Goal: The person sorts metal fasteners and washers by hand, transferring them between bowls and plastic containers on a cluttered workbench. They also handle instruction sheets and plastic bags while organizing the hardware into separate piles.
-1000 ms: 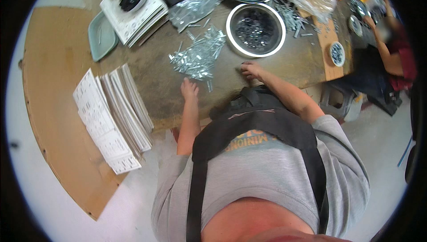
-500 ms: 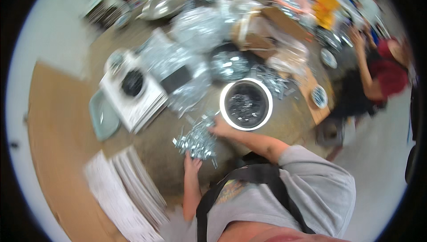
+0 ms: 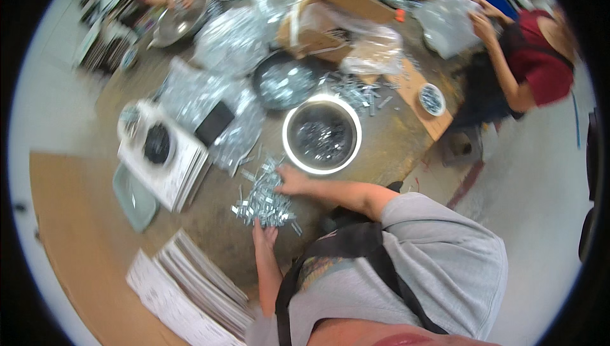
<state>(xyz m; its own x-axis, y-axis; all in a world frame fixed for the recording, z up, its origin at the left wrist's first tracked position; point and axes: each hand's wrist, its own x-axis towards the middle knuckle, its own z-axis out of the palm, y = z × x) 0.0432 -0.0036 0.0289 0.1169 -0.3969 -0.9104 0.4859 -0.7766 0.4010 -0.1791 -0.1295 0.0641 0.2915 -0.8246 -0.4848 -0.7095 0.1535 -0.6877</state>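
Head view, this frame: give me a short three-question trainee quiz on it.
1. True or false: both hands touch the pile of small metal parts.
2. What stands just beyond the right hand? A) round metal bowl B) red bucket C) glass jar
3. What lies at the table's near left edge?

Key:
1. True; the left hand is at its near side.
2. A, the round metal bowl.
3. The fanned stack of white sheets.
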